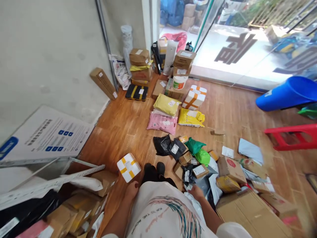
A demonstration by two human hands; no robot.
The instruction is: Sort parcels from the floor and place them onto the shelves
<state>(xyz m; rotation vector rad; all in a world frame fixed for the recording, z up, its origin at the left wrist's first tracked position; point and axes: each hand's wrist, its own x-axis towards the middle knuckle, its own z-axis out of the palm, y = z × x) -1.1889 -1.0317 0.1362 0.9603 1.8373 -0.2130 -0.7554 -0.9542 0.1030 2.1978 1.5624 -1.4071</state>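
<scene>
Start with the white box [127,168] crossed with yellow tape [134,162], lying on the wooden floor [106,135] at nine o'clock from the dark shoes [160,168]. Probably light for its bulk, stiff-walled and, if foam as the look suggests, easily dented at the corners; perhaps a little slippery over the tape. Best taken low by two opposite sides, palms flat, rather than by the tape.

Nearest to it, between five and six o'clock, the left hand [133,189], beside the white shirt [153,190]; fingers seemingly curled, with no item visible in them. Cannot tell whether fully together, nor judge any contact with the box. Farther off, toward half past three, the right hand [195,191], seen against a heap of parcels [200,171]; fingers too unclear to tell whether apart or clamped on anything.

Farther out, find the pink bag [162,123] at half past one, the yellow bag [191,118] at two, the blue bin [284,94] just past two, and the metal rack [61,181] just short of nine.
</scene>
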